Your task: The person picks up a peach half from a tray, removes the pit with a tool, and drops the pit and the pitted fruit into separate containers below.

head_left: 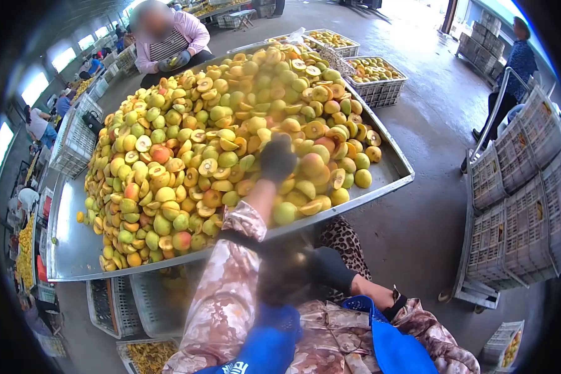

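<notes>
Fruit (206,167), round, yellow-green, some halved, heaped on a silver metal table (75,249) straight ahead, longest from near left to far right. Left hand (277,161), dark-gloved, way nearer, out at the heap. Right hand (331,268), black-gloved, short of the near rim. Both blurry, can't tell if spread or holding anything.

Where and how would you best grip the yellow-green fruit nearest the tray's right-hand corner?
Grip the yellow-green fruit around its rounded sides, probably from above and right: other fruit crowds its left, while its right faces bare tray.
</notes>
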`<state>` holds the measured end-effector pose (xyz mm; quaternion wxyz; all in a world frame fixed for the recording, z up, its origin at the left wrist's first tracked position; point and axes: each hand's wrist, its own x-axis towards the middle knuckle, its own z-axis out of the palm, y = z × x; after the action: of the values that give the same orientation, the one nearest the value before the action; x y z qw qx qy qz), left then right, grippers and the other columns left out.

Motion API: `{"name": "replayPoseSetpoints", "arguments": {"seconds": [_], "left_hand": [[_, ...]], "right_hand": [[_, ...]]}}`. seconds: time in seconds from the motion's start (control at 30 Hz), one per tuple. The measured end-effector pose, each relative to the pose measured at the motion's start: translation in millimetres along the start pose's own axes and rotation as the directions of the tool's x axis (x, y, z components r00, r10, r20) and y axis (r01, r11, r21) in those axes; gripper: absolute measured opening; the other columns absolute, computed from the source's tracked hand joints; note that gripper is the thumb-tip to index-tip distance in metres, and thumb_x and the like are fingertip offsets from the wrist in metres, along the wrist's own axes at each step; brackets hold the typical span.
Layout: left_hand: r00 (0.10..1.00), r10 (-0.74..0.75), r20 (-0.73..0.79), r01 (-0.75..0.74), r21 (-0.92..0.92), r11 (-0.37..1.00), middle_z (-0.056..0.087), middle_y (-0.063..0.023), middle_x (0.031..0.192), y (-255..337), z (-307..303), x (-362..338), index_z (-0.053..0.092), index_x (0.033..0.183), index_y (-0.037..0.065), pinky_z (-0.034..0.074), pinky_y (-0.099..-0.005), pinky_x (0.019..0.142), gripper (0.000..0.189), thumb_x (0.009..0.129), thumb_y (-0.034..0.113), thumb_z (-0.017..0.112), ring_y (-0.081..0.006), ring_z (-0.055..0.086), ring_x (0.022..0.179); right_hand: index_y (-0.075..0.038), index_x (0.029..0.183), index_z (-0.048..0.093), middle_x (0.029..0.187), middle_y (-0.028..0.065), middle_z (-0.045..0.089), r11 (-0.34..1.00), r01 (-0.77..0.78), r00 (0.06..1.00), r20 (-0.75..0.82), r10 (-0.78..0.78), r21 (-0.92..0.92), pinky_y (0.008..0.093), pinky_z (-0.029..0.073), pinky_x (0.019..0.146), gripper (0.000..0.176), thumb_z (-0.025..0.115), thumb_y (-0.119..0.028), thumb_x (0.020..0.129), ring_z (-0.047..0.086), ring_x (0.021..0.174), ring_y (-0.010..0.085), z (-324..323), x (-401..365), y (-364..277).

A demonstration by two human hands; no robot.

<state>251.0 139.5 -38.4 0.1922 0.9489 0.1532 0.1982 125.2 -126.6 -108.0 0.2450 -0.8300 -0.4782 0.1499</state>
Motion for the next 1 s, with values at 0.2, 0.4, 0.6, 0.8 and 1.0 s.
{"name": "replayPoseSetpoints", "arguments": {"seconds": [0.2, 0.4, 0.6, 0.8, 1.0], "left_hand": [[0.978, -0.205, 0.032, 0.072, -0.979, 0.189, 0.067, -0.0059, 0.103, -24, -43, -71, 0.062, 0.114, 0.003, 0.059, -0.0263, 0.079, 0.024, 0.09, 0.002, 0.065, -0.0127, 0.067, 0.089], [0.935, -0.318, 0.158, 0.116, -0.982, -0.146, 0.068, -0.013, 0.121, 44, -102, -175, 0.056, 0.13, -0.001, 0.058, -0.0317, 0.092, 0.03, 0.104, 0.015, 0.058, -0.021, 0.068, 0.106], [0.907, -0.387, 0.166, 0.094, -0.976, -0.198, 0.063, -0.0134, 0.119, 49, -102, -222, 0.053, 0.133, 0.0, 0.056, -0.0332, 0.09, 0.041, 0.109, 0.034, 0.05, -0.0217, 0.064, 0.107], [0.936, -0.297, 0.187, 0.097, -0.952, -0.292, 0.065, -0.0184, 0.123, 58, -99, -227, 0.057, 0.13, -0.004, 0.057, -0.0394, 0.096, 0.048, 0.111, 0.038, 0.044, -0.026, 0.067, 0.111], [0.866, -0.395, 0.305, 0.137, -0.907, -0.399, 0.071, -0.0132, 0.099, 79, -113, -232, 0.065, 0.115, -0.001, 0.058, -0.0359, 0.082, 0.051, 0.109, 0.046, 0.047, -0.0241, 0.069, 0.088]], "right_hand": [[0.0, 0.11, 0.072, 0.087, 0.0087, 0.075, 0.467, -0.013, 0.964, -0.112, 0.24, 0.884, 0.033, 0.058, 0.075, 0.025, 0.073, -0.009, 0.086, 0.068, 0.078, 0.0114, -29, 8, -41], [0.003, 0.107, 0.072, 0.091, 0.0002, 0.073, 0.529, 0.108, 0.979, -0.183, 0.093, 0.842, 0.0271, 0.053, 0.073, 0.019, 0.071, -0.011, 0.094, 0.061, 0.085, 0.0049, -43, 49, -76], [0.004, 0.103, 0.073, 0.087, 0.0, 0.072, 0.632, 0.056, 0.989, -0.129, 0.071, 0.773, 0.0276, 0.053, 0.07, 0.02, 0.071, -0.015, 0.095, 0.062, 0.08, 0.0059, -33, 43, -82], [0.003, 0.102, 0.073, 0.087, -0.0006, 0.072, 0.62, -0.017, 0.981, -0.106, 0.162, 0.785, 0.0277, 0.053, 0.07, 0.02, 0.07, -0.015, 0.096, 0.061, 0.08, 0.0051, -37, 28, -85], [0.001, 0.106, 0.071, 0.089, 0.0087, 0.074, 0.522, -0.008, 0.999, -0.013, 0.037, 0.853, 0.0337, 0.054, 0.073, 0.02, 0.069, -0.011, 0.091, 0.065, 0.081, 0.0124, -36, 12, -89]]}}
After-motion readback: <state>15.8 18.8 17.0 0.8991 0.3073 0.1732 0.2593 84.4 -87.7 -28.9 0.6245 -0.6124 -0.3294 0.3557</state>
